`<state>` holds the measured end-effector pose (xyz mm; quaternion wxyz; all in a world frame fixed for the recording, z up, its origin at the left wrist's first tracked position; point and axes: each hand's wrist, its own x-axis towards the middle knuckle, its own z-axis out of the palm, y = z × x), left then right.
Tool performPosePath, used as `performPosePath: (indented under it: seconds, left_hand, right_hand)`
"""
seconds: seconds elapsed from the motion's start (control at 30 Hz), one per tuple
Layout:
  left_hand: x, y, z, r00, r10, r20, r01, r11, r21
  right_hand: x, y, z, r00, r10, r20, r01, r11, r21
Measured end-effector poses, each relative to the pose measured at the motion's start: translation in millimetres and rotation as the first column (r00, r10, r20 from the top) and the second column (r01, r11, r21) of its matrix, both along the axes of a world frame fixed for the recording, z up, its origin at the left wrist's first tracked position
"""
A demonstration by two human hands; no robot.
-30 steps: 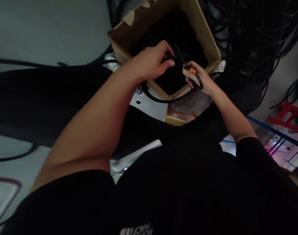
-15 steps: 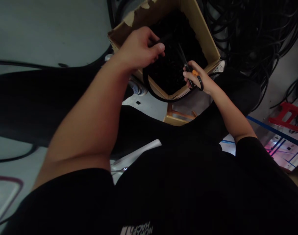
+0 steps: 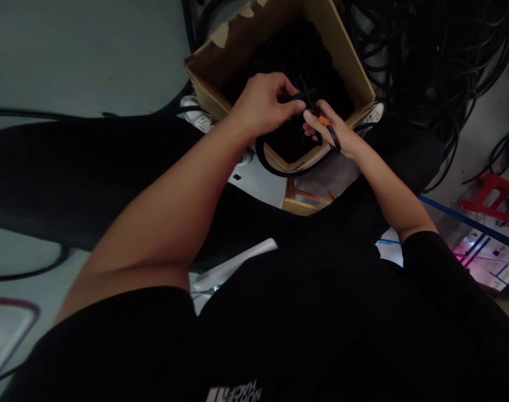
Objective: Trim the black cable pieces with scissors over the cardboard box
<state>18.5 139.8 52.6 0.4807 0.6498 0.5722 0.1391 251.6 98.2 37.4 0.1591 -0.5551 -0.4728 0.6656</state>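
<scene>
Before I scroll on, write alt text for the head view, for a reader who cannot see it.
A person's left hand holds a black cable close to black-and-orange scissors in the right hand, over an open cardboard box with dark contents. More black cables lie heaped at the upper right.

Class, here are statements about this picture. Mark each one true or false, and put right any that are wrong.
1. The right hand holds scissors with orange on the handle. True.
2. The left hand holds nothing. False: it grips a black cable.
3. Dark cables are heaped picture-right of the cardboard box. True.
4. That box is closed. False: its top is open, with dark contents inside.
5. A red object shows near the picture's right edge. True.
</scene>
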Motion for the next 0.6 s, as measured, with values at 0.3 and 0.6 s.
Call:
performPosePath:
  seconds: [0.3, 0.6]
  left_hand:
    - [-1.8, -2.5, -11.5, 0.996, -0.085, -0.009, 0.085, 0.993, 0.082]
    - [-0.5, -2.6, 1.8, 0.993, -0.068, -0.094, 0.063, 0.996, -0.057]
  right_hand:
    - [-7.8, 2.5, 10.9, 0.997, -0.065, 0.049, 0.066, 0.998, -0.022]
    - [-6.9, -0.1, 20.8, 0.994, 0.020, 0.111, -0.015, 0.999, -0.039]
